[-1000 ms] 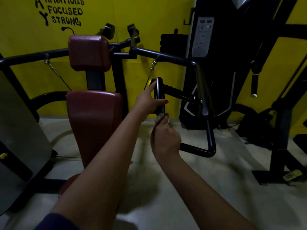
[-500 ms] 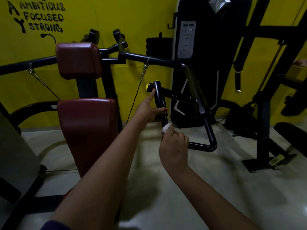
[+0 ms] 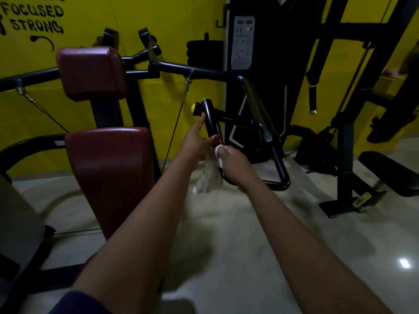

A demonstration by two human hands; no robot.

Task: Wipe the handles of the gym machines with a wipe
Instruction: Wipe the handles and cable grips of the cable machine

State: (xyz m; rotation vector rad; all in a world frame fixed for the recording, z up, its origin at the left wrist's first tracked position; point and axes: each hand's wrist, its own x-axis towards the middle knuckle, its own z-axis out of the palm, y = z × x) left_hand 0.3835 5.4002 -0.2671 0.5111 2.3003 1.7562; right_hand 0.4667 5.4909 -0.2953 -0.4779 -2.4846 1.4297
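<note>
A black upright handle [image 3: 209, 118] with a yellow end cap sticks out from the machine's black arm at the centre. My left hand [image 3: 196, 143] holds this handle from the left, thumb across its lower part and forefinger lying up along it. Just below, my right hand [image 3: 234, 165] grips a white wipe [image 3: 208, 175] against the bottom of the handle. The loose end of the wipe hangs down, blurred. The handle's lowest part is hidden behind my right hand.
The machine's dark red seat back [image 3: 108, 175] and headrest [image 3: 90, 72] stand at left. A black weight tower [image 3: 256, 64] rises behind the handle against the yellow wall. Another black frame [image 3: 344, 137] and a bench pad [image 3: 390, 172] stand at right on the pale floor.
My right hand has risen back to the bottom of the handle, and the wipe now hangs open below it. My left hand keeps its hold.
</note>
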